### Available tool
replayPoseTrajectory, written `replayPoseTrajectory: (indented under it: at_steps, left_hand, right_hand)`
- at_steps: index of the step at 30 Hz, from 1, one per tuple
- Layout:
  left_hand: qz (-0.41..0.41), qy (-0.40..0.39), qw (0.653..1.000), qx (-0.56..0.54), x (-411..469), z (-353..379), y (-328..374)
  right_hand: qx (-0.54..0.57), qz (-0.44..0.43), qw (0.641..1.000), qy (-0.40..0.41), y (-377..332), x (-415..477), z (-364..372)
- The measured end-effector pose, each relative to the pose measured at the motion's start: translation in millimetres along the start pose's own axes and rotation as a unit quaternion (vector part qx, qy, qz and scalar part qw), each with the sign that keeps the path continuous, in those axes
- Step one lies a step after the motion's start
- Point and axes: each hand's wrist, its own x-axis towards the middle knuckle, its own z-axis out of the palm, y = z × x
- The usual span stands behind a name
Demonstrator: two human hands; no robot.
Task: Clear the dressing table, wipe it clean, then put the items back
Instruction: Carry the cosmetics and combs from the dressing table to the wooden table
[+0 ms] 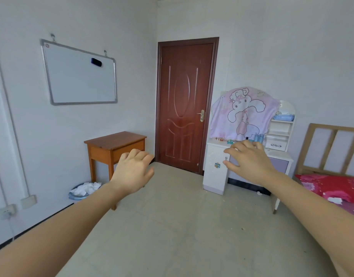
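Note:
A white dressing table (215, 168) stands against the far wall to the right of the door, several steps away. A pink cartoon cloth (244, 112) covers its mirror. Small bottles and cosmetics (259, 137) sit on its top, and a blue pack (284, 117) lies on its side shelf. My left hand (132, 172) and my right hand (250, 160) are stretched out in front of me in mid-air, fingers loosely spread, holding nothing. My right hand hides part of the tabletop.
A brown wooden table (116, 144) stands at the left wall, with a bin of crumpled paper (84, 189) beside it. A closed red-brown door (185, 104) is ahead. A bed with red bedding (332, 188) is at right. A whiteboard (80, 74) hangs on the left wall.

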Motion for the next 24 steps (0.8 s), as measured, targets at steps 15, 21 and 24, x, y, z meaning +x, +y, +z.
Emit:
replayPoseTrajectory:
  at_steps: [15, 21, 24]
  left_hand:
    - [-0.052, -0.074, 0.996, -0.008, 175, 152, -95]
    - [-0.044, -0.063, 0.996, -0.042, 267, 221, -131]
    - [-0.023, -0.058, 0.997, -0.054, 328, 253, -149]
  right_hand:
    - [0.003, -0.037, 0.994, -0.105, 4, 186, 195]
    - [-0.003, -0.009, 0.989, -0.146, 32, 259, 262]
    - [-0.022, 0.025, 0.990, -0.140, 57, 298, 293]
